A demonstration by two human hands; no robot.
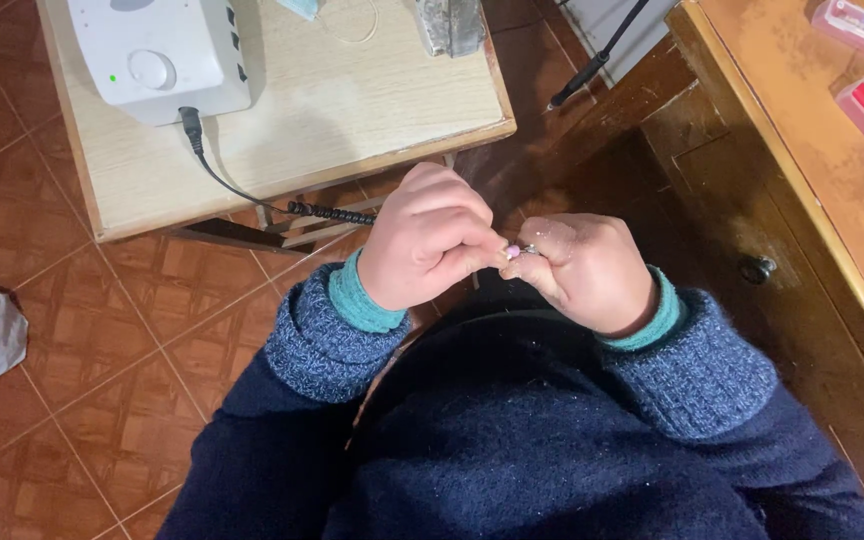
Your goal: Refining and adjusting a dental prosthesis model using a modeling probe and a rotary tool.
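Ahead of the hands and to their left stands a pale wooden counter [352, 110] carrying a white plastic machine with a round knob [157, 55] and a black cable [227, 175]. The left hand [430, 240] and the right hand [587, 272] meet fingertip to fingertip, both pinched narrow on a tiny pink and silver piece [518, 250] (too small to identify) held between them.
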